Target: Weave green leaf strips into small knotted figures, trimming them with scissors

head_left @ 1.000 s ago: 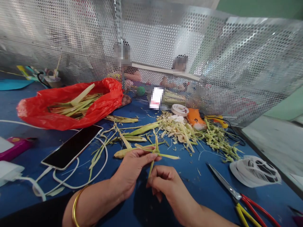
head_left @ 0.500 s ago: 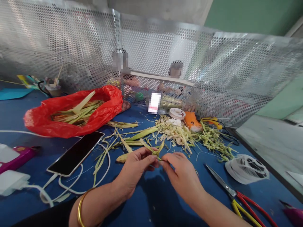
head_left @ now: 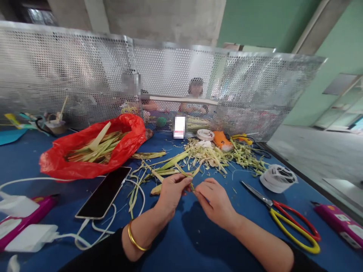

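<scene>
My left hand (head_left: 172, 192) pinches a small piece of folded, pale yellow-green leaf strip (head_left: 196, 172) between thumb and fingertips, above the blue table (head_left: 181, 241). Pointed ends of the strip stick up past the fingers. My right hand (head_left: 214, 198) is closed on the lower end of the same piece, its fingertips just right of the left hand's. Long leaf strips (head_left: 172, 162) lie on the table beyond my hands, with a heap of pale shreds (head_left: 208, 155) to their right.
A red plastic bag (head_left: 65, 170) of leaves and a phone (head_left: 104, 194) with white cables stand left. Scissors (head_left: 272, 204), a white spool (head_left: 278, 179) and a purple tool (head_left: 337, 223) lie right. Behind a perforated screen (head_left: 176, 68) sit two people.
My view has shifted, showing more of the room on the right. Both hands keep hold of the leaf strip, with a slightly wider gap between them.
</scene>
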### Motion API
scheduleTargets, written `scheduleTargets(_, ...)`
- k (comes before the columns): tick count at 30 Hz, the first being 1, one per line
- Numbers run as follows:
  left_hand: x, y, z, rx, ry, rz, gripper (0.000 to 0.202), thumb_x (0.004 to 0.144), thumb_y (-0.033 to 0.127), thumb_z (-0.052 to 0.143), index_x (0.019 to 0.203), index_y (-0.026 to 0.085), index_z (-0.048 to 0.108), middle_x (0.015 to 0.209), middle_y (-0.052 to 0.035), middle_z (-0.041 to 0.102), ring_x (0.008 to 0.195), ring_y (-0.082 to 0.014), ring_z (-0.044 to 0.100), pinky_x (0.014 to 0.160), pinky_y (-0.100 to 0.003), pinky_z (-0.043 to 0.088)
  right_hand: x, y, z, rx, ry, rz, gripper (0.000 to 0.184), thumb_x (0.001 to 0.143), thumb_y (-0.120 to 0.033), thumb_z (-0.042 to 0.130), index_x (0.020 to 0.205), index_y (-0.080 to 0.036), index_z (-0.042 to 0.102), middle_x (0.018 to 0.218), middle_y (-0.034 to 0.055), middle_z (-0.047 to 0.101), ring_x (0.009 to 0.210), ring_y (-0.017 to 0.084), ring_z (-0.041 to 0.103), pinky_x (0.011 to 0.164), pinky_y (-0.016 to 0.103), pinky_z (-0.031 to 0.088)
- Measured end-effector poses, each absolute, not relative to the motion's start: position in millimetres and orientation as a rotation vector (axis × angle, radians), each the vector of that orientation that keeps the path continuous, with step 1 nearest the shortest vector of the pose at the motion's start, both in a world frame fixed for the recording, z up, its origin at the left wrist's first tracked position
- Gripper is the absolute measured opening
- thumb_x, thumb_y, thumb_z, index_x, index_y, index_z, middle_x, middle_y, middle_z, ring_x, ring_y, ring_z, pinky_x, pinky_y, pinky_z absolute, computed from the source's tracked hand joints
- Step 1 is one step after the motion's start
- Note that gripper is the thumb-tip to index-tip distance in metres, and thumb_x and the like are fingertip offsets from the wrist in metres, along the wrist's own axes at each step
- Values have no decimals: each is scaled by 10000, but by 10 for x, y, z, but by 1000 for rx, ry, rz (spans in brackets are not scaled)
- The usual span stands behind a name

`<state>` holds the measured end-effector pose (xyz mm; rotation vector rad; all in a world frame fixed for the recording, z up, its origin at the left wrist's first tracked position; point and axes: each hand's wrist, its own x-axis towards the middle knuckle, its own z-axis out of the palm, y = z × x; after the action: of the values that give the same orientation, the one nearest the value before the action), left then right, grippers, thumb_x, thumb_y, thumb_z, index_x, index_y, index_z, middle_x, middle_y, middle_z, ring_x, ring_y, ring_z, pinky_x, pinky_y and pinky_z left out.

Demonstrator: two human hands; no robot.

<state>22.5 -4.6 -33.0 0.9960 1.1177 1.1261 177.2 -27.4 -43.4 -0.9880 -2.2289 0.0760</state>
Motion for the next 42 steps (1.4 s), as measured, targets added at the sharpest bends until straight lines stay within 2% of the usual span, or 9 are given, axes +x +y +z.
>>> scheduleTargets(4,192,-39,-307,965,1103,1000,287,660,385,757,835,158,746,682,-28,713,617,-134,624,587,-221,432,1750,-294,-461,-973,-2207,144,252,933,-146,401,707,-198,497,637,-8,546,609,131,481,695,286,375)
scheduleTargets(8,182,-48,-282,912,1102,993,307,652,367,777,881,166,746,679,-23,712,642,-130,630,606,-218,443,1715,-321,-477,-992,-2141,225,228,934,-166,425,719,-202,495,650,-12,549,625,128,497,698,273,375)
scheduleTargets(19,238,-99,-356,744,1088,1078,270,550,237,835,783,132,747,639,-17,682,615,-116,595,590,-212,461,1643,-379,-540,-981,-2137,347,233,914,-142,382,701,-203,453,646,-9,536,610,129,485,700,288,379)
scheduleTargets(23,202,-71,-300,718,1057,1068,346,586,264,824,905,151,753,657,-4,675,604,-106,597,605,-210,483,1690,-344,-545,-1163,-1906,654,256,934,-273,444,695,-202,501,640,-16,542,621,132,501,667,278,405)
scheduleTargets(27,167,-48,-242,796,1090,1069,333,634,270,799,943,156,748,697,-5,683,579,-85,588,604,-193,479,1726,-175,-506,-1212,-1368,1053,209,840,-408,591,871,-204,557,658,-40,541,593,130,550,606,261,465)
scheduleTargets(29,164,-47,-240,841,1090,1029,293,662,274,779,926,151,746,709,-17,692,590,-88,595,604,-190,478,1712,-79,-471,-1162,-1276,1150,230,794,-397,645,874,-194,574,647,-43,559,578,126,566,611,263,480)
scheduleTargets(32,164,-43,-260,871,1095,969,253,697,278,747,911,145,729,747,-32,707,605,-95,606,608,-194,480,1673,7,-435,-1113,-1266,1234,210,766,-373,675,755,-178,598,625,-29,590,558,121,570,595,256,481)
scheduleTargets(36,168,-46,-298,868,1096,876,260,717,337,737,891,146,704,712,-14,679,572,-92,604,574,-191,465,1685,-17,-453,-1093,-1262,1218,183,755,-344,695,723,-175,633,626,-23,604,560,118,572,584,246,483)
scheduleTargets(42,219,-72,-333,850,1098,774,240,700,344,755,792,130,697,759,-33,691,532,-69,572,550,-181,440,1756,-100,-478,-1083,-1340,1176,152,825,-285,622,717,-185,658,646,-15,606,591,113,562,600,229,473)
